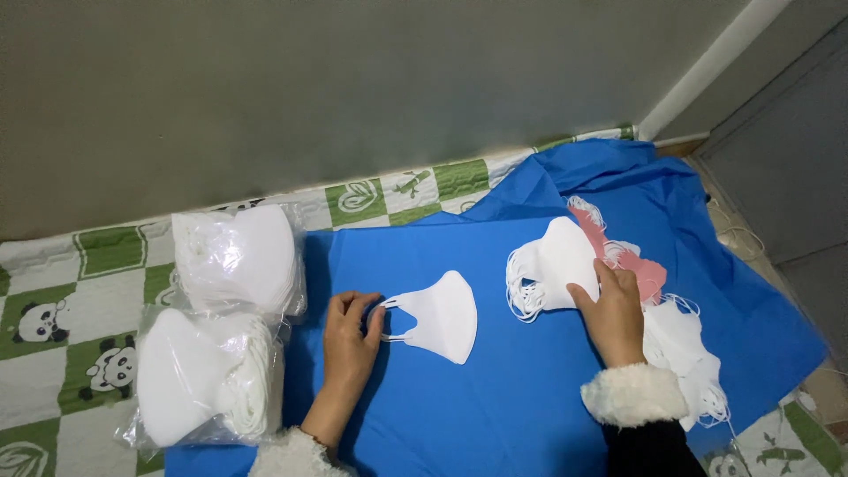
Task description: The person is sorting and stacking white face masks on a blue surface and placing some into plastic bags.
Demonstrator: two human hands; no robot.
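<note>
A single white folded face mask (442,316) lies flat on the blue cloth (495,397). My left hand (350,340) pinches its ear loops at the mask's left end. My right hand (610,311) rests with fingers spread on a stack of white masks (555,265) with dangling loops. A pink mask (629,258) pokes out behind that stack, and more white masks (685,344) trail to the right of my wrist.
Two clear plastic bags packed with white masks lie at the left, one behind (237,258) and one nearer (208,375). A green-and-white panda-print sheet (62,318) lies under the cloth. A grey wall (353,88) rises behind; bare floor (795,177) is at right.
</note>
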